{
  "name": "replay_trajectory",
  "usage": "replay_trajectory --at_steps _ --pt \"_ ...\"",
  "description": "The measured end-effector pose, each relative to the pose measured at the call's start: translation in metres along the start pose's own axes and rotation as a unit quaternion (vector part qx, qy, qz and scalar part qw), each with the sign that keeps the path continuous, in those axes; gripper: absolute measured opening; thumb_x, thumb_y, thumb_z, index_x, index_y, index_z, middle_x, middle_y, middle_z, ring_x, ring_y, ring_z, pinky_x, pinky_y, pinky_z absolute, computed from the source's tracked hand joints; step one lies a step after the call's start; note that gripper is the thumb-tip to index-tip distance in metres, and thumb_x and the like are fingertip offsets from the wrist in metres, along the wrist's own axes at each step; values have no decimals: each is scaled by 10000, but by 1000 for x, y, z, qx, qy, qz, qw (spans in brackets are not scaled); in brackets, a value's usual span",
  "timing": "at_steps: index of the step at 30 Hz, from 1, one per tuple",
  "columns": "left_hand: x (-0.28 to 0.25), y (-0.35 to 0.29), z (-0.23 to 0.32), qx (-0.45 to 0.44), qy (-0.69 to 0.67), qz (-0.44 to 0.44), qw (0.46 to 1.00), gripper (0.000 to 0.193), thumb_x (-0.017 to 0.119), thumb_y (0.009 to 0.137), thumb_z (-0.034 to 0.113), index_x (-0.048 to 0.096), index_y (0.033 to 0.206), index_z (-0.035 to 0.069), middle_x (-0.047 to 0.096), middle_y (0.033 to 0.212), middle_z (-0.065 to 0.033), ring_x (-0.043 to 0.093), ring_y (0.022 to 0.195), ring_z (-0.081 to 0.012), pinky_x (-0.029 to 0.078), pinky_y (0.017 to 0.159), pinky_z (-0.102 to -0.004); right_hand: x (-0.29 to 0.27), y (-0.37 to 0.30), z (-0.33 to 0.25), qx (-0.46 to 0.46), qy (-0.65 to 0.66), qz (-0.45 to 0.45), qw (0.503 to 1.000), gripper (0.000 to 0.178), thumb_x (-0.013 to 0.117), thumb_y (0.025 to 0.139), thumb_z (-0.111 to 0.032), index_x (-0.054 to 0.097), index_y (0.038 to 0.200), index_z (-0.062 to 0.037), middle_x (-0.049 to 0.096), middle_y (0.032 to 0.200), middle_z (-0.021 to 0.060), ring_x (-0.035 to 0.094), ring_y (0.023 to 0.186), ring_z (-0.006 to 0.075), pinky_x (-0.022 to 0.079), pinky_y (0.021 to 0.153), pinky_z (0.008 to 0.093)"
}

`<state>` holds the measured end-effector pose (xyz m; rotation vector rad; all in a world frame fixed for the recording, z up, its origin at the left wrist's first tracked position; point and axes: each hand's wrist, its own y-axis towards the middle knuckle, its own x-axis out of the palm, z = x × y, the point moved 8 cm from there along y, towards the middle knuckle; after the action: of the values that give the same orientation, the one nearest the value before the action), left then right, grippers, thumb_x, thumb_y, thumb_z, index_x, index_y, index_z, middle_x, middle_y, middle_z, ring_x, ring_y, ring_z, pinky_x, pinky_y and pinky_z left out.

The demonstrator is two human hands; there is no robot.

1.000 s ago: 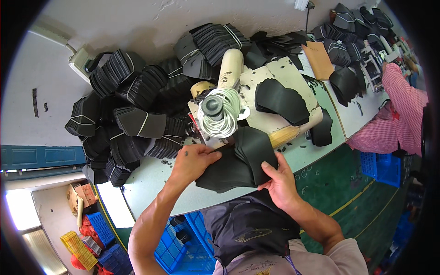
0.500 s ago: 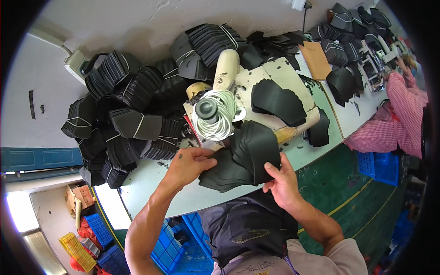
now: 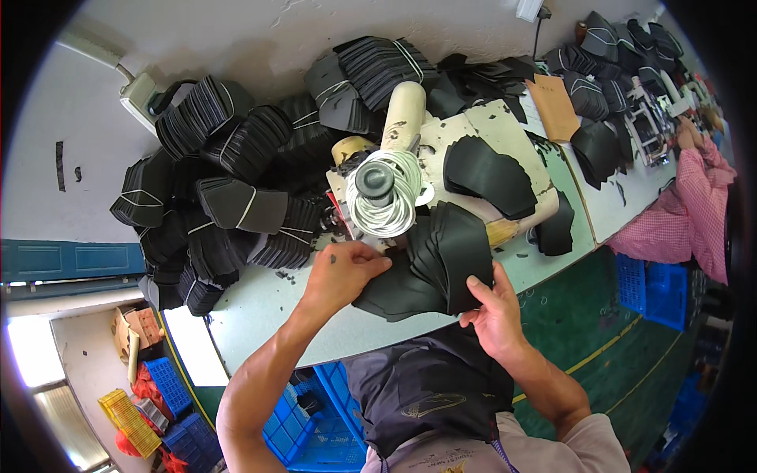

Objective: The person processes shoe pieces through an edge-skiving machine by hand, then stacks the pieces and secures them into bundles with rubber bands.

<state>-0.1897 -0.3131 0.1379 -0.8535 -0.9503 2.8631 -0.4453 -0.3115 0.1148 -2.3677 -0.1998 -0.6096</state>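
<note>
Between my hands, over the front edge of the table, is a fanned stack of black curved cut pieces (image 3: 426, 272), thin and flexible like sheet foam or leather. My left hand (image 3: 344, 276) is closed at the stack's left edge, thumb and fingers pinching it. On the other side my right hand (image 3: 495, 309) grips the lower right edge, with the thumb on the near face. Just beyond the pieces stands a cream sewing machine (image 3: 405, 118) carrying a coil of white cord (image 3: 385, 222) around a dark round knob. More black pieces (image 3: 489, 177) lie on its bed.
Tied bundles of dark pieces (image 3: 240, 206) crowd the table's left and back. Another loose black piece (image 3: 556, 225) lies right of the machine. Blue crates (image 3: 327, 437) stand below the table edge. At the right, a person in a pink checked sleeve (image 3: 658, 221) works nearby.
The whole view has shifted slightly to the right. Both hands keep hold of the stack, which sits a little farther from me, its fanned layers slightly rearranged.
</note>
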Motion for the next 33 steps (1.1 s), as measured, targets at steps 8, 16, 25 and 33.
replay_trajectory --at_steps 8,16,25,33 --pt "-9 -2 9 -9 26 28 999 302 780 795 223 739 965 -23 745 798 -99 691 744 -151 536 710 -296 6 1 4 -8 -4 4 1000 398 627 962 -130 460 1321 -89 619 1150 45 658 836 118 558 485 270" --pt "5 -13 3 -26 -88 -57 994 308 747 841 204 701 1088 27 727 818 -71 662 702 -145 517 637 -300 -9 0 -2 -34 -2 5 999 404 628 961 -122 438 1316 -87 608 1132 63 660 883 139 581 512 277" --pt "-3 1 20 80 15 122 989 213 744 826 208 731 934 25 744 809 -122 710 694 -218 533 663 -321 4 -2 -5 -33 -23 0 999 404 611 963 -110 419 1317 -78 598 1157 76 664 884 155 600 559 298" --pt "92 -92 -21 40 -241 -90 966 657 680 953 218 360 1466 -39 578 1341 -240 595 1201 -269 478 1009 -375 16 -35 6 -117 -122 -111 979 611 642 927 -33 299 1431 9 513 1325 134 513 1224 190 402 1081 343"
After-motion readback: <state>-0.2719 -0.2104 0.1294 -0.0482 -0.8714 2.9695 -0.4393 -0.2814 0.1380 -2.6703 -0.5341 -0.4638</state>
